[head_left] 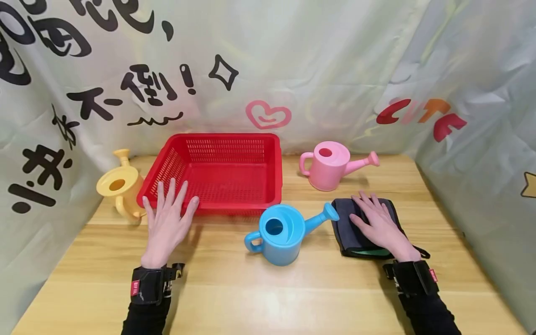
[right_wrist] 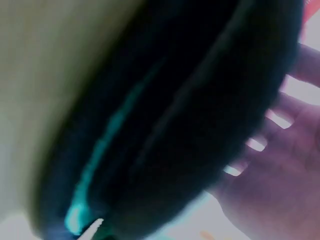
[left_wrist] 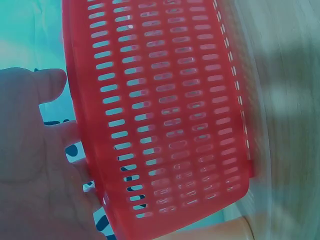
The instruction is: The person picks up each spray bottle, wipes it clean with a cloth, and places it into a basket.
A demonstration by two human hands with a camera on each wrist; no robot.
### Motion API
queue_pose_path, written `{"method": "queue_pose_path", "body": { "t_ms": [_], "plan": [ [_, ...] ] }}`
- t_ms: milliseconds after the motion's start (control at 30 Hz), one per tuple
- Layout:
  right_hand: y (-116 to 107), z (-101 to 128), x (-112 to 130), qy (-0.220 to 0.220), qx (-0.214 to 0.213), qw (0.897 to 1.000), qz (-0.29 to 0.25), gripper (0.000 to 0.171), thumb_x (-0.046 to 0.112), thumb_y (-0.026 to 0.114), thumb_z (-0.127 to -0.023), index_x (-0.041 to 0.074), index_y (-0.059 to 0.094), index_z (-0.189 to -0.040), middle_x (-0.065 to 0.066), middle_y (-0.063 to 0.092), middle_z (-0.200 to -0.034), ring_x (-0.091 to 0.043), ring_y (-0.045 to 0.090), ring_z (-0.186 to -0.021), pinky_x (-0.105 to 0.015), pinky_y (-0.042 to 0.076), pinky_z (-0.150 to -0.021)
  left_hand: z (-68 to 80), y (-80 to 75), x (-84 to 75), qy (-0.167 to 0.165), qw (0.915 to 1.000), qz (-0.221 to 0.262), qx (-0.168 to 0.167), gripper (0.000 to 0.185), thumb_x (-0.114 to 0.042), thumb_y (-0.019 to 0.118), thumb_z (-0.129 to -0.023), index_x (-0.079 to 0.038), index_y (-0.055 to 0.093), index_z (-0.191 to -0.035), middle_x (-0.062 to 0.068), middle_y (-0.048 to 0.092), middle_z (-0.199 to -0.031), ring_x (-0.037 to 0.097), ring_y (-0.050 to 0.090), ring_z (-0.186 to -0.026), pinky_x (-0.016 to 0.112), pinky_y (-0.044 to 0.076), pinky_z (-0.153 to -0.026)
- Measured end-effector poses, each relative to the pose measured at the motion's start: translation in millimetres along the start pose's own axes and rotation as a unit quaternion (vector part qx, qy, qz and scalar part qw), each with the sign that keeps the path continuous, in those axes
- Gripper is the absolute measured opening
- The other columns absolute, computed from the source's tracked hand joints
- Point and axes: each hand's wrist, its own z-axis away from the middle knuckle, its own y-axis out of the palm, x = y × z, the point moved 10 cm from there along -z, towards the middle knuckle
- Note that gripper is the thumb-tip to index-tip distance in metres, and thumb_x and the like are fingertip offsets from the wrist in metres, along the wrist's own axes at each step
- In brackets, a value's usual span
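A person's left hand (head_left: 166, 222) lay flat on the wooden surface (head_left: 259, 298), fingers (head_left: 171, 191) straight and spread, holding nothing, their tips at the near left corner of a red slotted basket (head_left: 217, 173). In the left wrist view, the basket's perforated wall (left_wrist: 170, 115) stood just beside the palm (left_wrist: 35, 165); whether skin met plastic could not be told.

The right hand (head_left: 378, 224) rested palm down on a folded dark cloth (head_left: 352, 232) with a green edge, the fingers (head_left: 365, 203) extended and relaxed, pressing rather than gripping. The right wrist view, badly blurred, showed the dark fabric (right_wrist: 165, 120) with a teal stripe against the fingers (right_wrist: 280, 150).

A blue watering can (head_left: 279, 232) stood upright between the two hands, near the middle front of the surface, its spout pointing right with the tip just beside the cloth's upper left corner. A pink watering can (head_left: 331, 165) stood behind the cloth, spout to the right. A yellow watering can (head_left: 119, 186) sat just left of the basket, near the left hand. Black wrist straps showed on both dark sleeves. A printed fabric backdrop (head_left: 293, 60) enclosed the scene.
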Motion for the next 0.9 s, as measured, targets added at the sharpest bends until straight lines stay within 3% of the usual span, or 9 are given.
{"method": "queue_pose_path", "body": {
  "t_ms": [133, 233, 300, 367, 467, 533, 633, 733, 900],
  "plan": [
    [3, -9, 4, -0.013, 0.021, 0.999, 0.023, 0.060, 0.020, 0.055, -0.103, -0.005, 0.033, -0.153, -0.037, 0.021, -0.159, -0.059, 0.009, -0.148, -0.076, 0.007, -0.115, 3.0, -4.4, -6.3, 0.018, 0.9998, 0.002, -0.011, 0.068, -0.057, 0.031, -0.106, -0.016, 0.024, -0.160, 0.012, 0.002, -0.170, 0.039, -0.012, -0.157, 0.070, -0.017, -0.117],
    [5, -12, 5, -0.016, 0.035, 0.999, 0.035, 0.063, 0.014, 0.059, -0.100, -0.005, 0.032, -0.153, -0.038, 0.026, -0.157, -0.059, 0.012, -0.148, -0.077, 0.008, -0.114, 8.1, -9.4, -25.3, 0.069, 0.9965, 0.018, -0.044, 0.062, -0.048, 0.039, -0.106, -0.015, 0.031, -0.158, 0.012, 0.009, -0.170, 0.037, -0.005, -0.158, 0.068, -0.012, -0.121],
    [5, -13, 4, -0.015, 0.039, 0.998, 0.043, 0.064, 0.012, 0.062, -0.097, -0.006, 0.033, -0.152, -0.039, 0.031, -0.154, -0.060, 0.015, -0.146, -0.078, 0.009, -0.113, 14.8, -13.2, -46.6, 0.126, 0.9874, 0.047, -0.083, 0.057, -0.037, 0.049, -0.104, -0.010, 0.040, -0.153, 0.016, 0.023, -0.167, 0.039, 0.010, -0.157, 0.065, -0.003, -0.124],
    [6, -13, 3, -0.017, 0.039, 0.997, 0.058, 0.065, 0.011, 0.065, -0.095, -0.007, 0.036, -0.150, -0.039, 0.039, -0.148, -0.059, 0.024, -0.143, -0.078, 0.012, -0.112, 25.6, -14.7, -69.5, 0.187, 0.9717, 0.085, -0.117, 0.051, -0.026, 0.059, -0.099, -0.006, 0.050, -0.145, 0.019, 0.041, -0.157, 0.039, 0.029, -0.151, 0.061, 0.014, -0.125],
    [5, -12, 4, -0.024, 0.029, 0.996, 0.084, 0.063, 0.012, 0.069, -0.093, -0.009, 0.042, -0.145, -0.038, 0.049, -0.137, -0.058, 0.039, -0.132, -0.074, 0.021, -0.111, 44.8, -9.9, -97.7, 0.251, 0.9500, 0.135, -0.127, 0.043, -0.013, 0.066, -0.093, -0.003, 0.059, -0.134, 0.018, 0.059, -0.136, 0.035, 0.050, -0.132, 0.051, 0.038, -0.115],
    [3, -12, 5, -0.026, 0.023, 0.994, 0.103, 0.061, 0.016, 0.072, -0.091, -0.009, 0.048, -0.140, -0.037, 0.054, -0.130, -0.057, 0.046, -0.123, -0.071, 0.028, -0.108, 53.5, -1.0, -108.9, 0.257, 0.9480, 0.161, -0.096, 0.038, -0.012, 0.067, -0.093, -0.006, 0.062, -0.130, 0.012, 0.063, -0.128, 0.027, 0.055, -0.123, 0.044, 0.048, -0.105],
    [-1, -13, 3, -0.018, 0.023, 0.991, 0.128, 0.055, 0.022, 0.076, -0.088, -0.008, 0.058, -0.130, -0.033, 0.059, -0.122, -0.054, 0.051, -0.116, -0.068, 0.035, -0.101, 59.4, 18.9, -118.3, 0.234, 0.9553, 0.180, -0.019, 0.035, -0.019, 0.066, -0.097, -0.012, 0.062, -0.131, 0.003, 0.064, -0.125, 0.017, 0.057, -0.119, 0.042, 0.054, -0.099],
    [-5, -12, -1, -0.005, 0.034, 0.989, 0.145, 0.052, 0.028, 0.079, -0.085, -0.006, 0.064, -0.121, -0.028, 0.064, -0.115, -0.051, 0.055, -0.111, -0.068, 0.036, -0.096, 60.2, 39.9, -121.6, 0.193, 0.9616, 0.187, 0.058, 0.038, -0.028, 0.064, -0.099, -0.016, 0.060, -0.135, 0.000, 0.063, -0.128, 0.014, 0.056, -0.122, 0.043, 0.053, -0.101],
    [-14, -9, -2, -0.018, 0.037, 0.986, 0.161, 0.047, 0.032, 0.080, -0.083, -0.002, 0.067, -0.113, -0.024, 0.067, -0.110, -0.049, 0.057, -0.109, -0.072, 0.027, -0.102, 61.0, 66.6, -122.6, 0.151, 0.9591, 0.188, 0.148, 0.047, -0.038, 0.062, -0.100, -0.019, 0.054, -0.142, 0.001, 0.060, -0.138, 0.022, 0.051, -0.135, 0.054, 0.044, -0.112]
  ]
}}
